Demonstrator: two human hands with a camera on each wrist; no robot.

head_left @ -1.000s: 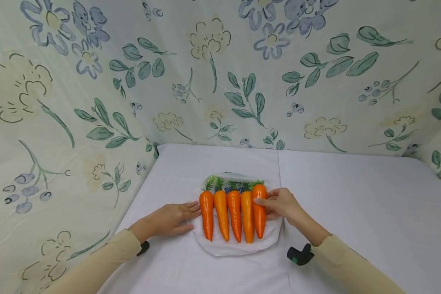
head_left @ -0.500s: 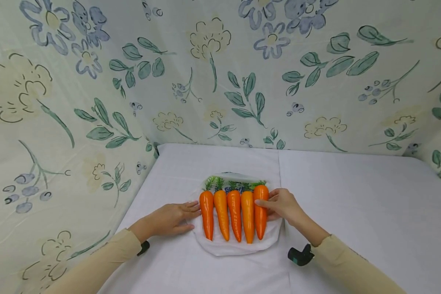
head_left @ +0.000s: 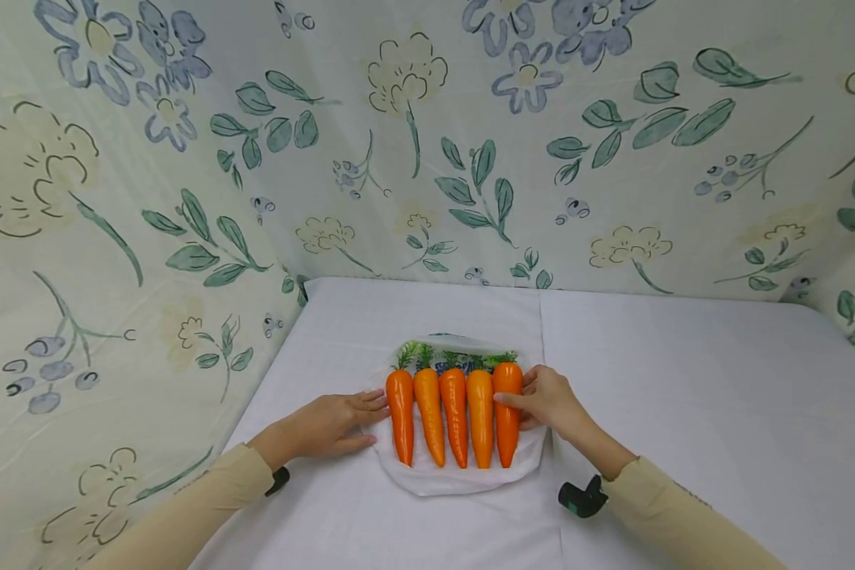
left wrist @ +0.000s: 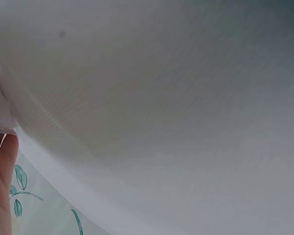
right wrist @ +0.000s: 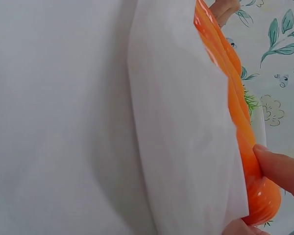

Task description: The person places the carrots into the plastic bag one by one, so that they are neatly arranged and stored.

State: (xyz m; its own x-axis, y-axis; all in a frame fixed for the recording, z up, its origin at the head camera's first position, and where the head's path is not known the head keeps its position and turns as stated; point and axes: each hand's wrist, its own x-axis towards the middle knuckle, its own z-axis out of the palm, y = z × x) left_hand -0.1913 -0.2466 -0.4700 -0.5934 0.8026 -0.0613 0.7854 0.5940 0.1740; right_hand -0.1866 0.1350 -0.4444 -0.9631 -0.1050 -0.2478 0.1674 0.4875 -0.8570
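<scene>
Several orange toy carrots (head_left: 454,416) lie side by side in a row, green leafy tops pointing away from me. Beneath them is a white bag or cloth (head_left: 463,484) with a printed patch near the leaves; which it is, I cannot tell. My right hand (head_left: 550,401) holds the rightmost carrot (head_left: 507,443), thumb across its front. In the right wrist view that thumb presses the carrot's thick end (right wrist: 264,200), beside the raised white edge (right wrist: 186,107). My left hand (head_left: 330,425) rests with fingers extended against the white edge, near the leftmost carrot (head_left: 402,419).
A white-covered table (head_left: 698,396) spreads out around the carrots. Floral fabric (head_left: 427,142) hangs behind it and at the left. Dark wrist devices (head_left: 583,497) show below both forearms.
The rightmost carrot has shifted slightly right and toward me, with my right hand on it. The carrot beside it has moved a touch to the right. My left hand stays still.
</scene>
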